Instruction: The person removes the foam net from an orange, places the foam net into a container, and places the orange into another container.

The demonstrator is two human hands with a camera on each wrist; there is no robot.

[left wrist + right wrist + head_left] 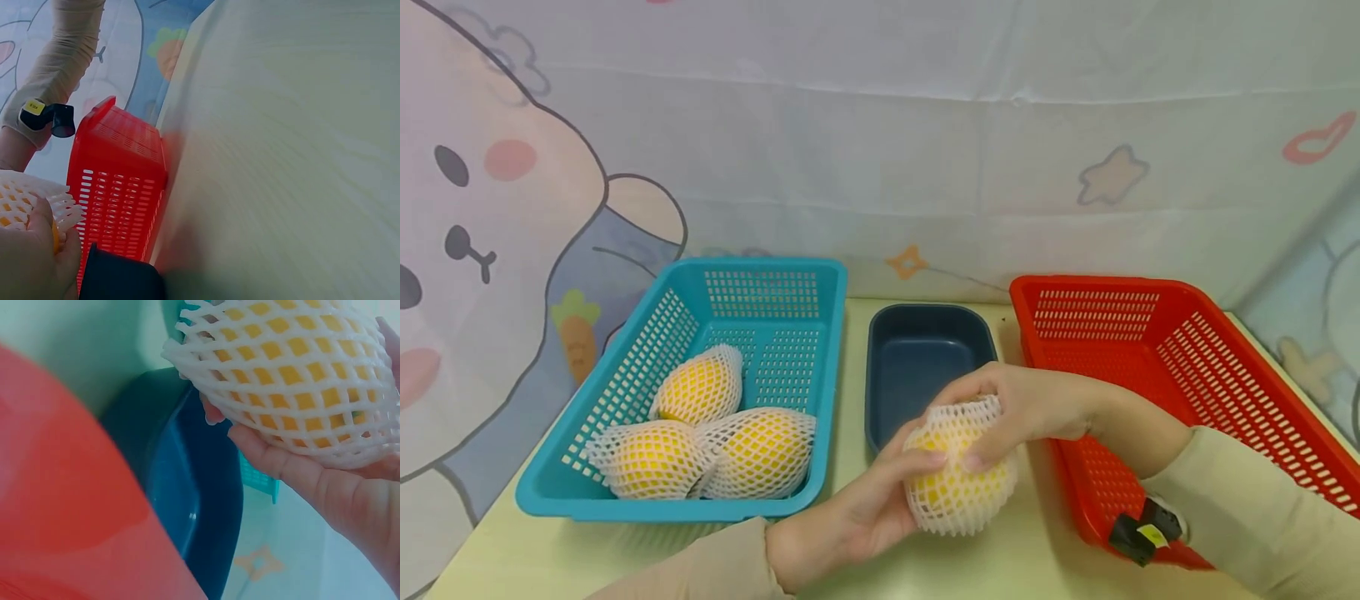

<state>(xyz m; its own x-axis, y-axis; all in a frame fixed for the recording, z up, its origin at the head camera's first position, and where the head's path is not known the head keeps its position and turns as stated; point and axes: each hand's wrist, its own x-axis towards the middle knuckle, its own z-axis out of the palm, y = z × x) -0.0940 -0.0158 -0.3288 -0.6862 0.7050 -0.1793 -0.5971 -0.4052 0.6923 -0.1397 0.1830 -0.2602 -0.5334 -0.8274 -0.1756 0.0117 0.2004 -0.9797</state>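
A round yellow fruit in a white foam net (961, 492) is held between both hands, over the table's front middle. My left hand (867, 504) grips it from the left and below, thumb across its front. From above and the right, my right hand (1028, 407) holds it, fingers near the net's upper opening and thumb on the front. In the right wrist view the netting (294, 375) stretches over the fruit, with a small green spot near one end. The left wrist view shows only part of the netted fruit (25, 194), behind the left hand.
To the left, a teal basket (831, 417) holds three more netted yellow fruits (700, 387). A dark blue tub (917, 358) stands behind the hands. A red basket (1097, 312) is on the right, the right forearm reaching across it. A printed cloth (850, 133) hangs behind the table.
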